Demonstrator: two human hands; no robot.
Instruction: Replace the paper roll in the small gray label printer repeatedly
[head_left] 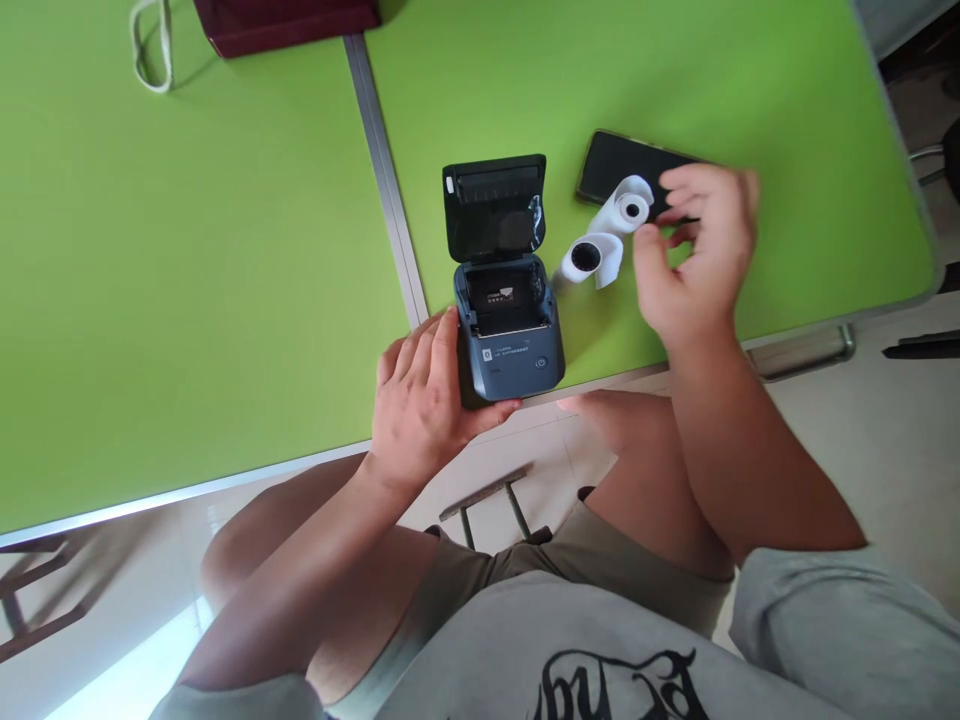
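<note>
A small dark blue printer point(508, 330) stands at the near edge of the green table point(210, 250), its lid point(493, 205) flipped up and the paper bay empty. My left hand point(420, 400) grips the printer's left side and front corner. Two white paper rolls lie to the right of it: one point(589, 258) close to the printer, the other point(626, 205) further back. My right hand point(694, 255) hovers just right of the rolls, blurred, fingers curled and apart, holding nothing. A black phone point(611, 162) lies behind the rolls, partly under that hand.
A metal seam point(382, 170) divides the two green tabletops. A dark red bag point(285, 22) with a white strap point(150, 50) sits at the far left edge. The table's rounded right corner point(919, 270) is near; my knees and a stool frame point(487, 500) are below.
</note>
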